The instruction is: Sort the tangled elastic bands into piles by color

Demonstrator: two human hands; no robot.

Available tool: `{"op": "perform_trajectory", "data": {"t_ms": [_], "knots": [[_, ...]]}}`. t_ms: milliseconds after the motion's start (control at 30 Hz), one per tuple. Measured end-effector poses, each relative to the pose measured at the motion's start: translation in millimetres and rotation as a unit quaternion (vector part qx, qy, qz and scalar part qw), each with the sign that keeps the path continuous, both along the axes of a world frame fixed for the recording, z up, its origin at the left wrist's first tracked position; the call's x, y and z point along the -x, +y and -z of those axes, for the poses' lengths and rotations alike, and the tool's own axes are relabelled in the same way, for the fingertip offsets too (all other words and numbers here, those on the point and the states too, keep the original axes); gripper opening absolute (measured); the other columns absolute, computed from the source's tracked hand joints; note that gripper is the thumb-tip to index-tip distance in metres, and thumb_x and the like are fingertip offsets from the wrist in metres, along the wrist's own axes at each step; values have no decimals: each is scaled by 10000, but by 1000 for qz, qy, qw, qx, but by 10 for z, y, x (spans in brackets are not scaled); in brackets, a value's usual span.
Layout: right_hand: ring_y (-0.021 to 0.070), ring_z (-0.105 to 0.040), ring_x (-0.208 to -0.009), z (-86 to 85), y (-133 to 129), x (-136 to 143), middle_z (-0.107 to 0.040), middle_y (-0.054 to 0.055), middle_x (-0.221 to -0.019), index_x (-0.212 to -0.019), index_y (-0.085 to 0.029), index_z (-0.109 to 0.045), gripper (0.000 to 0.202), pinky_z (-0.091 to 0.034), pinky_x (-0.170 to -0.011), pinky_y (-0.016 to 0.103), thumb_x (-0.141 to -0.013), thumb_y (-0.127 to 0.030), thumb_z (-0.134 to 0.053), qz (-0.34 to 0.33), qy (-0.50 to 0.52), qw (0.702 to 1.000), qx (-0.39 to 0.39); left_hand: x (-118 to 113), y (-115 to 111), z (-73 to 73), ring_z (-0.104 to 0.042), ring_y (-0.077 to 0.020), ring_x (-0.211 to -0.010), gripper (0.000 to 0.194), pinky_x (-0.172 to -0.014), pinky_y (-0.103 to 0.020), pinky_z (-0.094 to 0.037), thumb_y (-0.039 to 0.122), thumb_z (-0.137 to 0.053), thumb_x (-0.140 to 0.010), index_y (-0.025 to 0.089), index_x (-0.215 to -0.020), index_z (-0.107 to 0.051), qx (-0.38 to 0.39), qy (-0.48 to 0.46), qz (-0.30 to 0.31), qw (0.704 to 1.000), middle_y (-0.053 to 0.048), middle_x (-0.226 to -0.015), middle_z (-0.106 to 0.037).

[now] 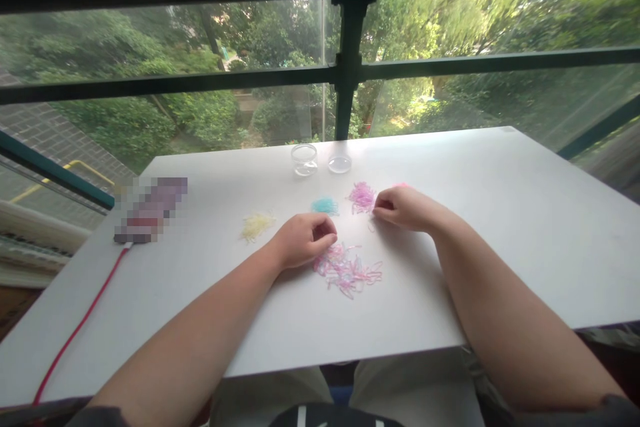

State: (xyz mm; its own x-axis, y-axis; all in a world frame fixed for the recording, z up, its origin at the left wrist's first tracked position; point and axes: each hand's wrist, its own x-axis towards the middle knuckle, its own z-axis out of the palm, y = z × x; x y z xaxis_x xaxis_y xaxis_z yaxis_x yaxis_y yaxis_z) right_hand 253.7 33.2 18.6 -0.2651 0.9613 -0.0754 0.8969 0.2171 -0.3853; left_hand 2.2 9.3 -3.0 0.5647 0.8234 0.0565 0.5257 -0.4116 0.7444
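Mixed pink/clear bands pile [350, 273]: lay on white table [415, 310]; your L hand [304, 240], curled, was at its edge, pinch can't be told; your R hand [400, 207], curled, was nr purple pile [362, 197], ditto; blue pile [325, 205] & yellow pile [257, 227] sat L; clear jar [305, 163] stood behind

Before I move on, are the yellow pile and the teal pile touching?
Apart: the head view shows a strip of white tabletop between the yellow pile and the teal pile.
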Motion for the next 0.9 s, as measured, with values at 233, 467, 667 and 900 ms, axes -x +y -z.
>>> {"op": "perform_trajectory", "data": {"t_ms": [233,467,667,900], "knots": [[128,-530,-575,21,-53,48,-634,0,-681,-826,-205,-680,164,-362,-513,234,-677,-199,-612,-61,39,996,52,-1,0,-9,-557,-114,-619,120,-564,-210,-430,261,-550,-776,171,-783,-628,-1,5,0,1000,-15,-723,-652],[120,-488,-560,28,-78,107,-606,0,-643,-672,-182,-597,53,-348,-519,241,-693,-152,-560,-84,51,995,33,0,0,-2,-559,-112,-620,119,-567,-207,-432,267,-558,-783,170,-786,-628,-4,6,3,1000,-13,-722,-653],[99,-437,-543,131,-102,275,-516,-18,-619,-739,-168,-551,64,-339,-503,229,-768,-223,-567,-112,323,939,42,6,9,26,-549,-97,-593,192,-553,-199,-420,328,-583,-797,164,-860,-661,-9,-28,-11,1000,-11,-717,-665],[102,-465,-573,252,-125,395,-552,6,-660,-740,-150,-605,98,-368,-536,245,-763,-233,-651,-124,444,886,42,-11,6,49,-530,-83,-575,250,-544,-191,-408,351,-606,-798,158,-932,-694,-25,-77,-31,996,-24,-739,-686]]}}
